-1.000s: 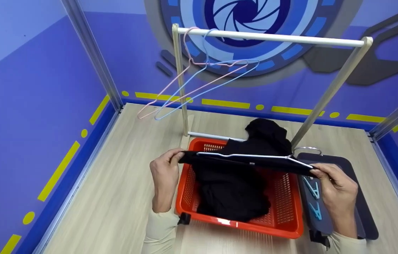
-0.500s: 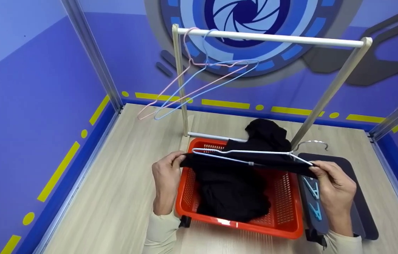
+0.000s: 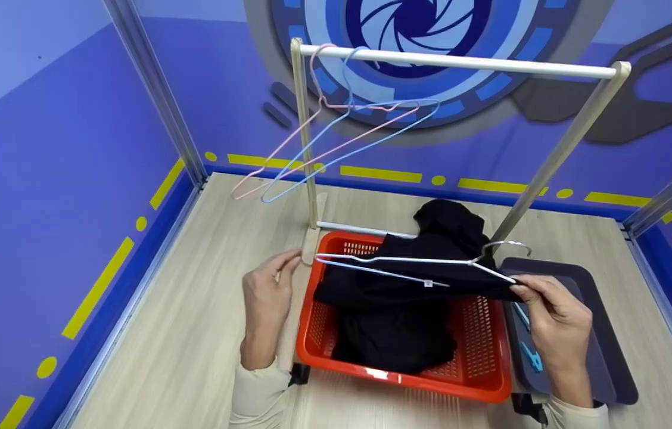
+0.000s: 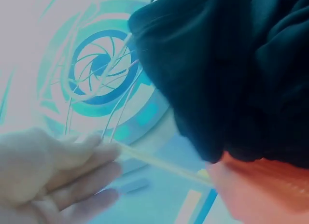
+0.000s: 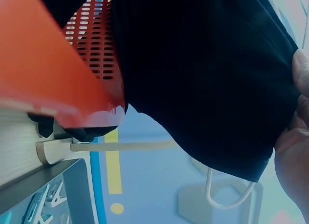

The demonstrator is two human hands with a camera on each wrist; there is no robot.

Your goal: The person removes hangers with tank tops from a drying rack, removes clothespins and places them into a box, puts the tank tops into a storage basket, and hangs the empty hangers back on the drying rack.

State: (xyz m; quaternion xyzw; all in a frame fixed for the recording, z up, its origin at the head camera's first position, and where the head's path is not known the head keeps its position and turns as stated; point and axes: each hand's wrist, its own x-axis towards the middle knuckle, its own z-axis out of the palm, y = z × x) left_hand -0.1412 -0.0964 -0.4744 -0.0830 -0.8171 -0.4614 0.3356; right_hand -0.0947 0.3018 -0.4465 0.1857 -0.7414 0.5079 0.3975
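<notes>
My right hand (image 3: 559,325) pinches one end of a white wire hanger (image 3: 407,260) together with the edge of a black garment (image 3: 342,292). The hanger lies roughly level above the red basket (image 3: 410,381), its metal hook pointing to the back right. From the pinched corner the garment droops over the basket; the right wrist view shows its cloth (image 5: 207,79) stretched from the fingers. Just left of the hanger's free end, my left hand (image 3: 267,295) holds nothing. Its fingers are loosely bent and apart from the cloth (image 4: 203,74) in the left wrist view.
More black cloth (image 3: 395,342) lies in the basket, and some (image 3: 449,220) bulges over its back rim. Behind stands a rack (image 3: 461,61) with a pink hanger (image 3: 279,149) and a blue hanger (image 3: 348,152). A dark tray (image 3: 607,351) with clothespins (image 3: 530,356) is at right.
My left hand has let go of the garment's left corner and moved slightly left. That corner has sagged toward the basket. My right hand, with the hanger, has shifted a little left.
</notes>
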